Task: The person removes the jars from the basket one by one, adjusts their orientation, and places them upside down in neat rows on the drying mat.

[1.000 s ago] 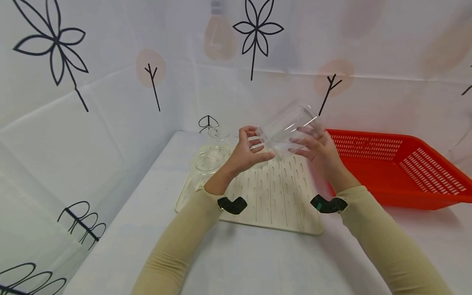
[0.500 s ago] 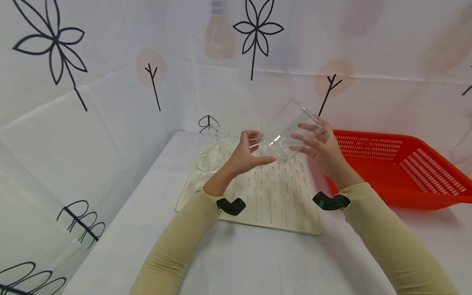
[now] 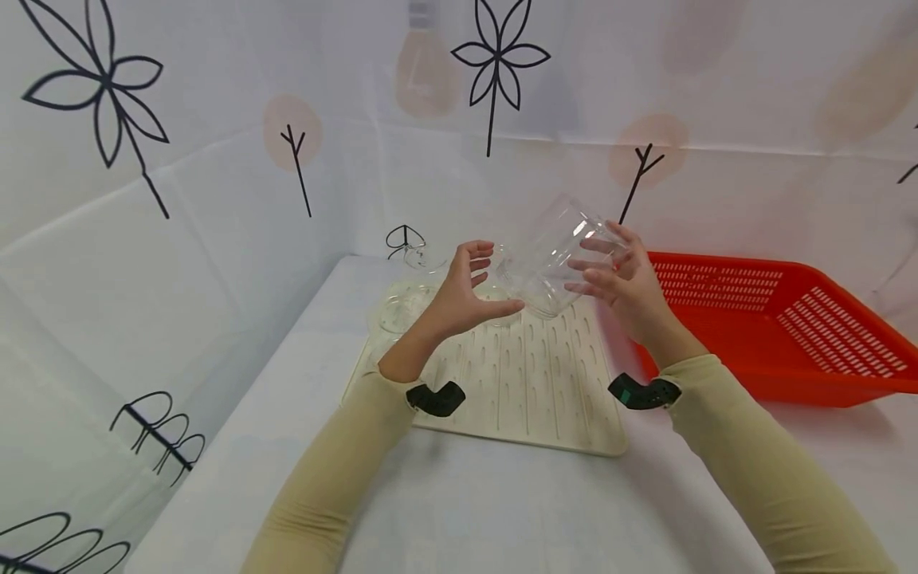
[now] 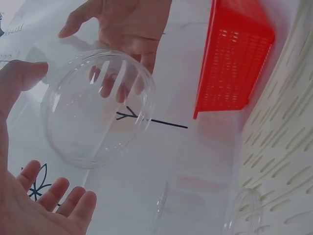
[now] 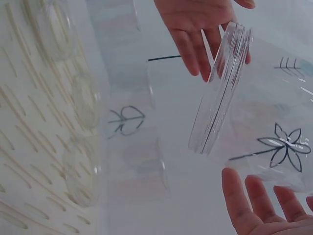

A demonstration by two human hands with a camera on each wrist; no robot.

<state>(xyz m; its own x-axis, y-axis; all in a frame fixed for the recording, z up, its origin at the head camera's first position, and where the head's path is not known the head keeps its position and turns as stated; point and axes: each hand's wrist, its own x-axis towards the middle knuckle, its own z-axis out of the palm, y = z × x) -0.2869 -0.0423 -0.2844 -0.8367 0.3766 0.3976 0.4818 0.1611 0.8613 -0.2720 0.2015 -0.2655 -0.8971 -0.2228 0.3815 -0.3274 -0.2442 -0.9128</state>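
Clear, round plastic jar (image 3: 555, 253) hangs tilted in the air between both hands, above the far edge of a cream ribbed drying mat (image 3: 531, 383) on the white table (image 3: 502, 510). The right hand (image 3: 622, 281) holds its side, fingers (image 3: 598, 245) spread and lightly curved against the wall. The left hand (image 3: 466, 291) sits at the jar's open mouth, fingers (image 3: 479, 253) apart (whether they actually touch the rim is unclear). Other clear glass pieces (image 3: 409, 307) rest on the mat's far left. A red slotted plastic basket (image 3: 774, 327) stands just right of the mat.
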